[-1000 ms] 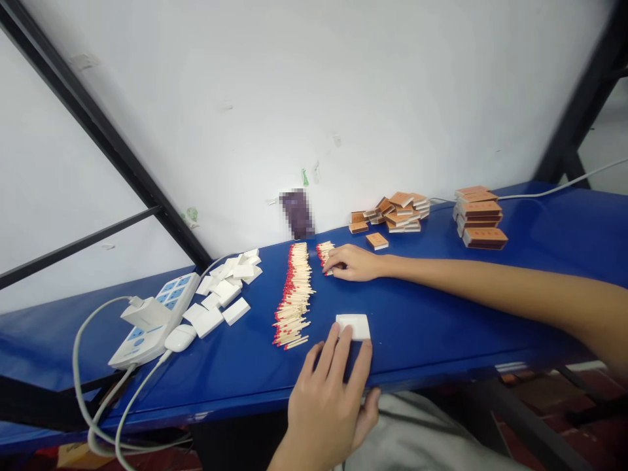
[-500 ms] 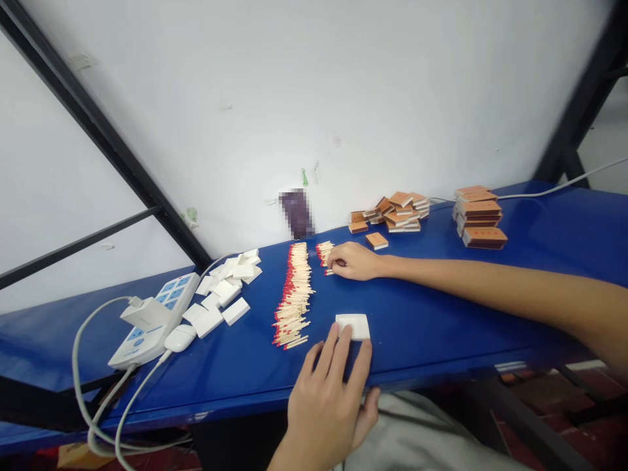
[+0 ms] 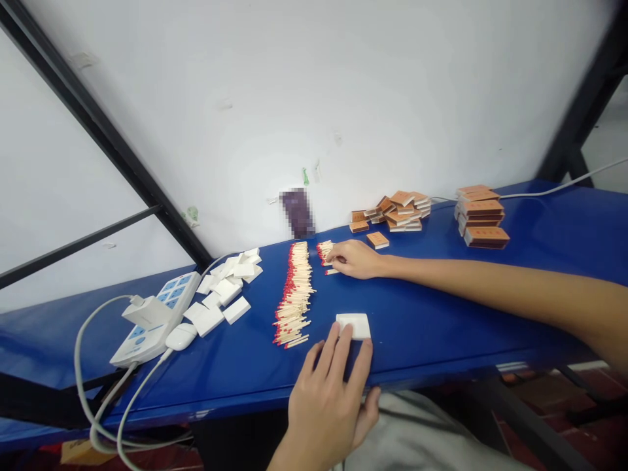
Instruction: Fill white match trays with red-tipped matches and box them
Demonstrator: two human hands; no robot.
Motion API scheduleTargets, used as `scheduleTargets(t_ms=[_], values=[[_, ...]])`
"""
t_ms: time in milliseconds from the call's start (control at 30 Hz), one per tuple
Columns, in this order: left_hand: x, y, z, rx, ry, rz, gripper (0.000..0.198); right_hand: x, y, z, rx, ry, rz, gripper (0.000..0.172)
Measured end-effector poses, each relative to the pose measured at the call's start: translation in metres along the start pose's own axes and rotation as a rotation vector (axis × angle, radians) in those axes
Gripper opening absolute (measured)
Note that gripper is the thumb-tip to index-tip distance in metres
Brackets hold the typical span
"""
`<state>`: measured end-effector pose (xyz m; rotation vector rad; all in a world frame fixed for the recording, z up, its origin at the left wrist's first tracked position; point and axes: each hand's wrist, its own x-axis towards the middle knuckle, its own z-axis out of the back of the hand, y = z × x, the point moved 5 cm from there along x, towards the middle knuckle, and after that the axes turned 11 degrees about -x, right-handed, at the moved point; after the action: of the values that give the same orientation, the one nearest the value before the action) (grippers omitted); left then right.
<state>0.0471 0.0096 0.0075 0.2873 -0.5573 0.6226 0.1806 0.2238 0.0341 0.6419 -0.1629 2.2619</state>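
Matchsticks [image 3: 297, 294] with red heads lie in two groups on a blue table [image 3: 441, 314], in front of a person's two bare hands. Nearest, pale grey cloth [image 3: 417, 432] covers the lap below the table edge. Just above it, the left hand [image 3: 328, 399] lies palm down, its fingers extended and a little apart, the tips resting on a small white tray [image 3: 362, 326]. To the left, beyond trailing cables, are a white plug-in adapter [image 3: 150, 314], a power strip [image 3: 182, 291] and a scatter of white pieces [image 3: 236, 310]. Between these and the hands runs the longer group of matchsticks, reaching towards the wall, heads to the left. Farther out, the right hand [image 3: 357, 259] meets the smaller group, thumb and fingers bent close together; whether they grip a match cannot be told. One match lies slightly apart, just under those fingers. Behind this hand are a single orange matchbox [image 3: 377, 240], then a jumbled pile of matchboxes [image 3: 405, 210], with a neater stack [image 3: 483, 219] well to the right. Farthest is a white wall [image 3: 373, 91].
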Motion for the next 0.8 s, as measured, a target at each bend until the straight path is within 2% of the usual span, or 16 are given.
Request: scheduleTargets(t_ms=[800], values=[[-0.0007, 0.0008, -0.0009, -0.005, -0.009, -0.002, 0.046, -0.0001, 0.0021, 0.0002, 0.031, -0.005, 0.056, 0.023]])
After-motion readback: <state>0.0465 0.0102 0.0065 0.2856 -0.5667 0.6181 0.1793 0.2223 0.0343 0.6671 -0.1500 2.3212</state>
